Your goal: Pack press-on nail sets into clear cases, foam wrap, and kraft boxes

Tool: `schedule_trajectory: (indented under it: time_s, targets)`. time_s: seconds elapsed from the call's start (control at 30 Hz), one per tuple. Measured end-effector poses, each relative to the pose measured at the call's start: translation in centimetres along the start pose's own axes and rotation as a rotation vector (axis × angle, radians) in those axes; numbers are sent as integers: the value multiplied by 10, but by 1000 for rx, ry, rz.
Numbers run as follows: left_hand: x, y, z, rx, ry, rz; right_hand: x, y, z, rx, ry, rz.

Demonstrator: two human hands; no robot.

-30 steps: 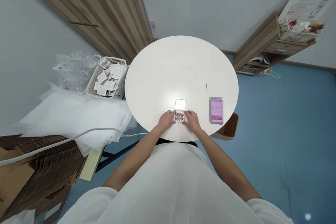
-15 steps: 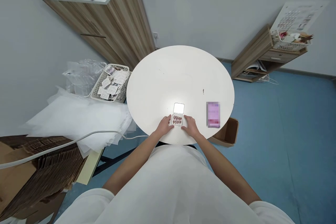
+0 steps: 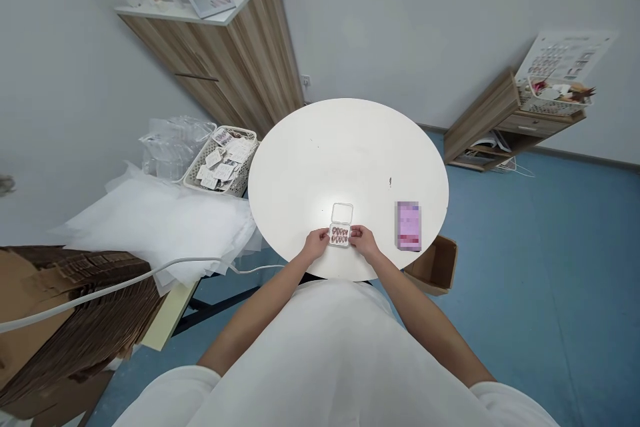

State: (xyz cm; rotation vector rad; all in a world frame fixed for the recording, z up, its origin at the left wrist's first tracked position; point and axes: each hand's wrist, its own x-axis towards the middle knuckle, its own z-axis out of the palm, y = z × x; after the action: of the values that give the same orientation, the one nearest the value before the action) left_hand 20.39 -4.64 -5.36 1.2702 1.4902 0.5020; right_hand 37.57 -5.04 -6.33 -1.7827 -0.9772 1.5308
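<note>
Press-on nail case [image 3: 341, 235], open: left hand [image 3: 316, 243] and right hand [image 3: 363, 240] gripping its sides.
Cards [image 3: 214, 158] at left: print illegible.

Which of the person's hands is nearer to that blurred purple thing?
Right. The right hand is to the purple thing's left, by the open clear case; the left hand is farther, across the case.

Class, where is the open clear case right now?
In the head view, the case is toward the near side of the white table, between left hand and right hand.
</note>
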Motion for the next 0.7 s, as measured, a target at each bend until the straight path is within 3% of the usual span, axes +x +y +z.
schedule_trajectory:
  time_s: [0.13, 0.23, 0.5, 0.7]
  targets:
    - [-15, 3, -2, -332, -26, -99, -18, -8, -12, 144, -77, -26]
    - [-27, 9, -5, -452, -101, -138, -34, -14, -22, 287, -160, -49]
    - [-45, 31, -18, -542, -278, -119, -48, -28, -44, 250, -289, -87]
    - [-48, 46, -18, -511, -327, -107, -43, -47, -63, 173, -257, -110]
